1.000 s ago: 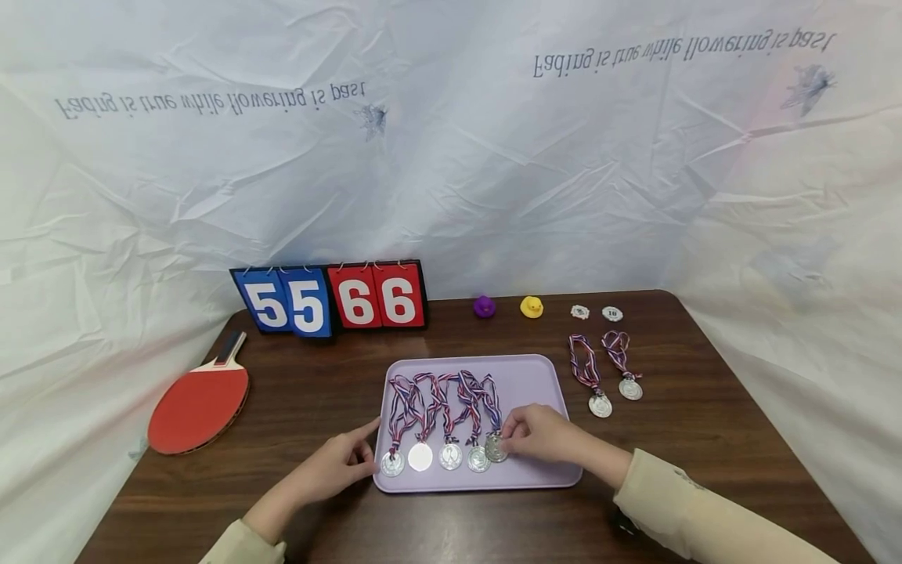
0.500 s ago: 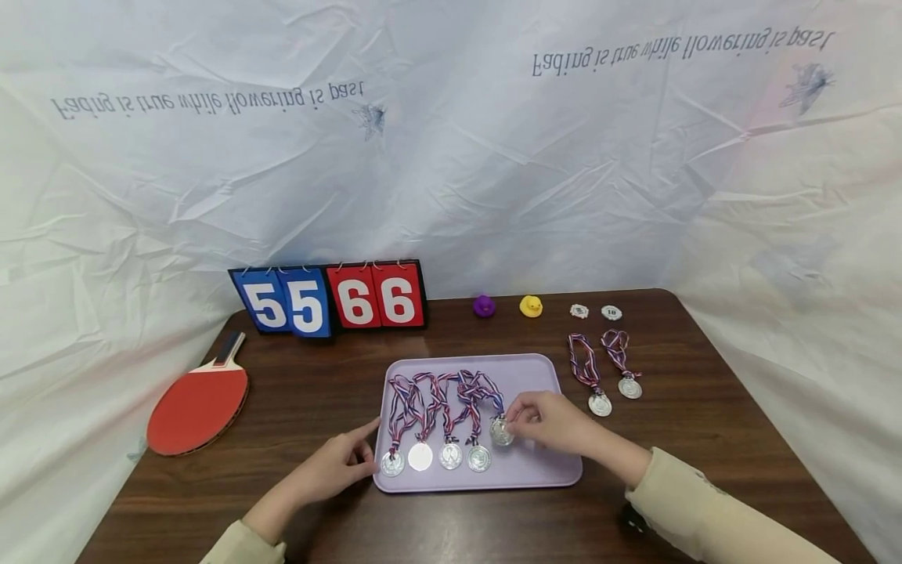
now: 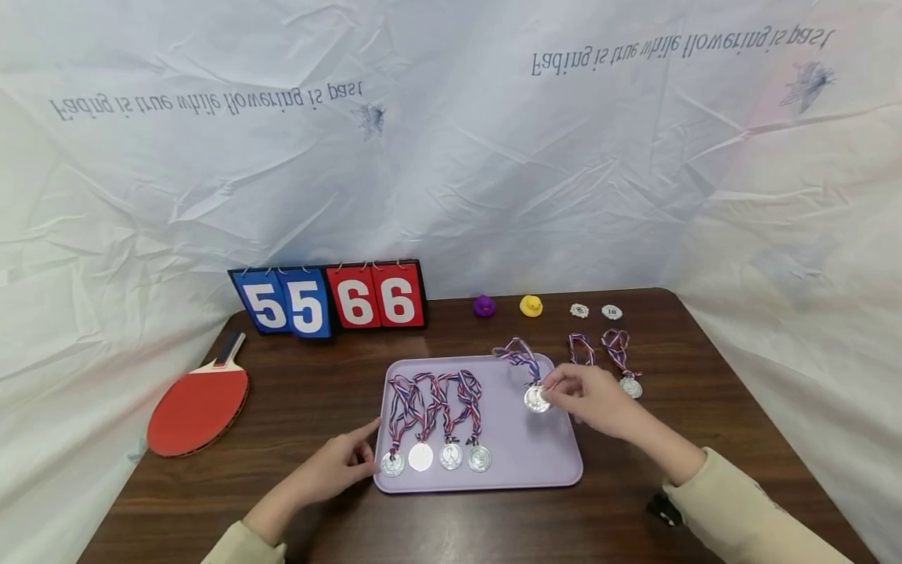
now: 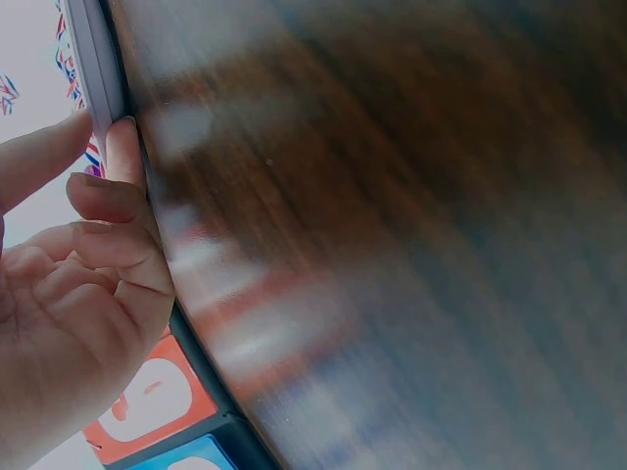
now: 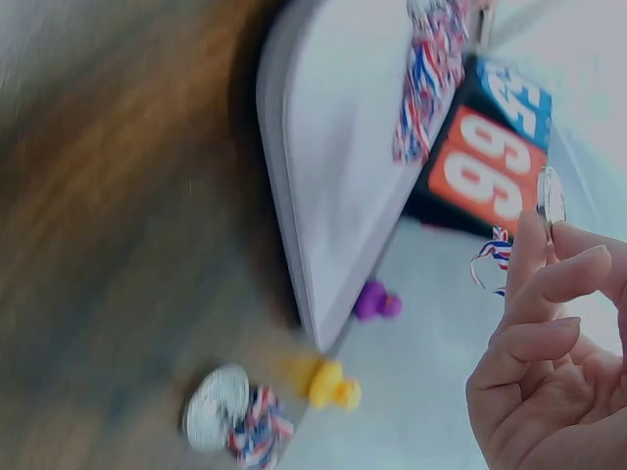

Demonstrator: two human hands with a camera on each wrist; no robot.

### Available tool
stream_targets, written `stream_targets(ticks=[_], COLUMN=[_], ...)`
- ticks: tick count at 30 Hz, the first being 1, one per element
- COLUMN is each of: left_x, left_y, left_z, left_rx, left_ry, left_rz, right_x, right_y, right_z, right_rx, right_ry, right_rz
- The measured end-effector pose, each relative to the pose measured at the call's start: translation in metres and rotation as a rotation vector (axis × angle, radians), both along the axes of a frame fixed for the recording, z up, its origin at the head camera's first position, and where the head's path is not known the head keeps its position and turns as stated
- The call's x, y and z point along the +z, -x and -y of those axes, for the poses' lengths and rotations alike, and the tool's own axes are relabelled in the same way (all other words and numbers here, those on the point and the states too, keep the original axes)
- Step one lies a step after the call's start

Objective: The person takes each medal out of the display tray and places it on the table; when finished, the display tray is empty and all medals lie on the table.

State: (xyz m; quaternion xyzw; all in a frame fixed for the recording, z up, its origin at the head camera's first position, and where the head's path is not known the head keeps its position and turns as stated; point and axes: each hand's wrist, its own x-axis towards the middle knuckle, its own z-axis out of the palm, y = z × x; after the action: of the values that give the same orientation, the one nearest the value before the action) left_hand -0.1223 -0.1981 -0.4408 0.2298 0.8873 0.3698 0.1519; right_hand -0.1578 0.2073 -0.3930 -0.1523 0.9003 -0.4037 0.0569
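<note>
A silver medal (image 3: pixel 536 398) on a striped ribbon is pinched by my right hand (image 3: pixel 595 401) between thumb and fingertips. It hangs over the right part of the lavender tray (image 3: pixel 528 466), its ribbon loop reaching past the far rim. In the right wrist view the medal (image 5: pixel 552 198) shows edge-on, raised at the fingertips. Several other silver medals lie in a row on the tray's left half, ribbons pointing away. At the tray's left edge, my left hand (image 3: pixel 338 466) touches the rim with thumb and index finger; the left wrist view shows its fingertips right at the rim (image 4: pixel 95 69).
Two medals lie on the table to the right, one partly hidden behind my right hand. Along the back stand a 55–66 flip scoreboard (image 3: pixel 327 301), a purple duck (image 3: pixel 484 306), a yellow duck (image 3: pixel 532 306) and two chips (image 3: pixel 611 312). A red paddle (image 3: pixel 197 411) lies left.
My right hand has drawn its medal out of the row, up and to the right, ribbon trailing along. My left hand and the tray have stayed in place.
</note>
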Motion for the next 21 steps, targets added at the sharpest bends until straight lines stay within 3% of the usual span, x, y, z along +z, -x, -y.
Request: stream_targets(ticks=[9, 21], left_x=[-0.004, -0.002], left_y=[0.000, 0.000], left_z=[0.002, 0.001], left_rx=[-0.006, -0.007], left_ry=[0.006, 0.013], left_rz=[-0.011, -0.008], right_x=[0.013, 0.017], right_y=[0.010, 0.008], right_z=[-0.046, -0.111], right_rx=[-0.126, -0.253], right_ry=[-0.032, -0.096], right_rz=[-0.047, -0.045])
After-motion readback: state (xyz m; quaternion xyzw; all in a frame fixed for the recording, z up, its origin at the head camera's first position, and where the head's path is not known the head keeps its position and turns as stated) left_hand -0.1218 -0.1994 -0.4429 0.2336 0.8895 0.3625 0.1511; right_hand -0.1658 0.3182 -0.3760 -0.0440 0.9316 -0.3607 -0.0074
